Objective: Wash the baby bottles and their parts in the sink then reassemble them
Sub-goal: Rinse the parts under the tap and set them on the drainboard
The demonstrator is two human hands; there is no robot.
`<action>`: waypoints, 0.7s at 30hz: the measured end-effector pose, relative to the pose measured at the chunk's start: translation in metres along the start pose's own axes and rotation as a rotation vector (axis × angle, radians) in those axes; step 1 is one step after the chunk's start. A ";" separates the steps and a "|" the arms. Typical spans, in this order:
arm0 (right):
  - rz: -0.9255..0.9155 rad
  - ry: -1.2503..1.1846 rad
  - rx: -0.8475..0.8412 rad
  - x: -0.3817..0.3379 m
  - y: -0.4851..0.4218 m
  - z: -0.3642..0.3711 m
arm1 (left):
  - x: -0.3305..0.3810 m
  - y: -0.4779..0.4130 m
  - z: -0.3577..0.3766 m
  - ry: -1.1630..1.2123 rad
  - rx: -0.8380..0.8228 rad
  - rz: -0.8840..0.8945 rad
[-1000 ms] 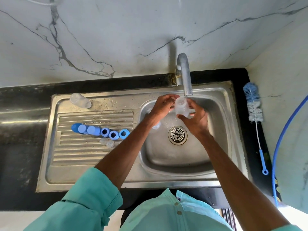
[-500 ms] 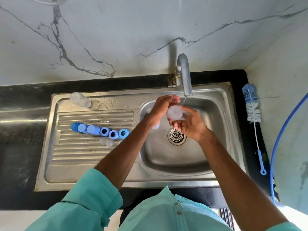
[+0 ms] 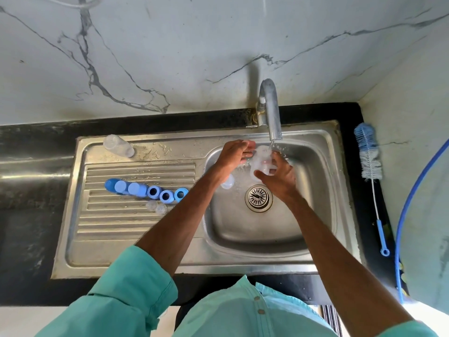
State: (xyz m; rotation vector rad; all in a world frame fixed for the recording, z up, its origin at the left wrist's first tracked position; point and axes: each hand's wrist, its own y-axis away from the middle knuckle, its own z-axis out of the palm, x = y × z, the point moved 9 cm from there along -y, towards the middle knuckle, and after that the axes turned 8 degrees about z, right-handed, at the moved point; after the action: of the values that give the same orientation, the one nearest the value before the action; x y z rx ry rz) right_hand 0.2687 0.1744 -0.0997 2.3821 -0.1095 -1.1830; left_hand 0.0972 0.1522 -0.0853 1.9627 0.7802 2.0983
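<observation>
A clear baby bottle (image 3: 263, 160) is under the running tap (image 3: 271, 110), over the steel sink basin (image 3: 315, 190). My right hand (image 3: 279, 181) grips the bottle from below. My left hand (image 3: 237, 154) rests against the bottle's left side, fingers spread along it. Another clear piece (image 3: 228, 183) lies in the basin beneath my left wrist. On the drainboard (image 3: 109, 227) sits a row of blue caps (image 3: 126, 187) and blue rings (image 3: 166, 195), with two clear nipples (image 3: 156, 207) in front of them. A second clear bottle (image 3: 118, 145) lies at the drainboard's back left.
A blue and white bottle brush (image 3: 369, 156) lies on the black counter right of the sink. A blue hose (image 3: 413, 195) curves down the right wall. The drain strainer (image 3: 258, 197) is in the basin's middle. Marble wall stands behind the tap.
The bottle has gone back up under the tap stream after being tipped lower toward the drain. Both hands moved up with it.
</observation>
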 end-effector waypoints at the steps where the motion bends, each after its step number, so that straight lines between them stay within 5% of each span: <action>1: -0.098 0.097 0.059 -0.003 -0.001 -0.001 | -0.002 0.001 0.000 0.007 0.008 -0.011; 7: -0.333 -0.047 0.220 -0.028 0.014 -0.021 | -0.004 0.008 0.007 0.044 0.022 -0.030; 21: -0.217 -0.120 0.277 -0.027 0.016 -0.029 | -0.015 0.010 0.005 0.016 0.024 -0.034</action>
State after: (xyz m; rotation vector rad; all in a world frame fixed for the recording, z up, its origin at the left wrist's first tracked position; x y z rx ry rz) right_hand 0.2766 0.1786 -0.0576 2.6120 -0.0578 -1.4976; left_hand 0.1063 0.1385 -0.0936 1.9330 0.8402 2.0976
